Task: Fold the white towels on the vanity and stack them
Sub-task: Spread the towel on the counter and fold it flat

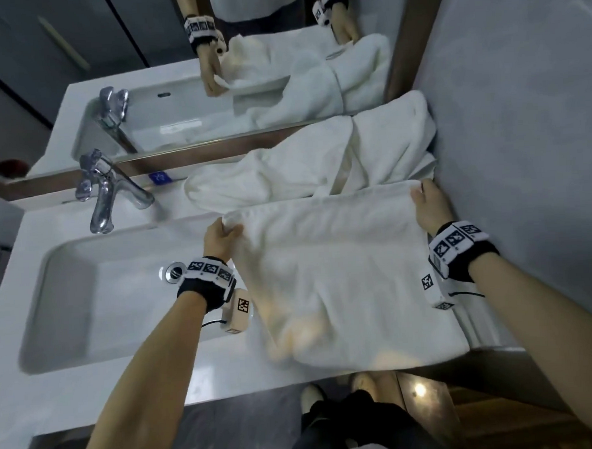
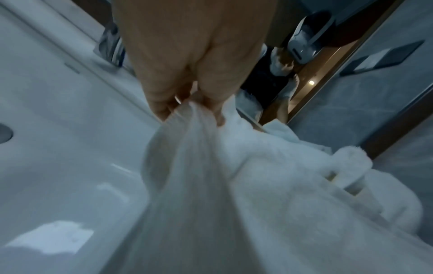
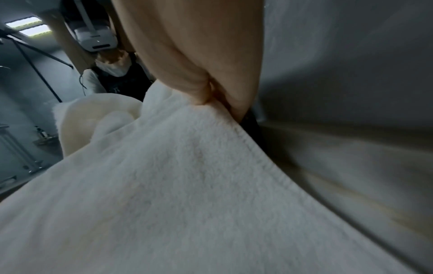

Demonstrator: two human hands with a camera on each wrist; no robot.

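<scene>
A white towel [image 1: 338, 277] hangs stretched between my two hands over the right part of the vanity [image 1: 207, 387], its lower edge reaching the front rim. My left hand [image 1: 219, 235] pinches the towel's upper left corner; the left wrist view shows the cloth [image 2: 211, 185] bunched between thumb and fingers [image 2: 159, 103]. My right hand [image 1: 429, 205] grips the upper right corner close to the wall, and the hemmed edge of the towel [image 3: 187, 176] runs down from it in the right wrist view. Behind lies a heap of crumpled white towels [image 1: 319, 164] against the mirror.
The sink basin [image 1: 86, 304] with its drain [image 1: 173, 272] lies to the left, a chrome faucet [image 1: 104, 189] behind it. A mirror [image 1: 211, 74] runs along the back. A grey wall [image 1: 523, 143] closes the right side, tight against my right hand.
</scene>
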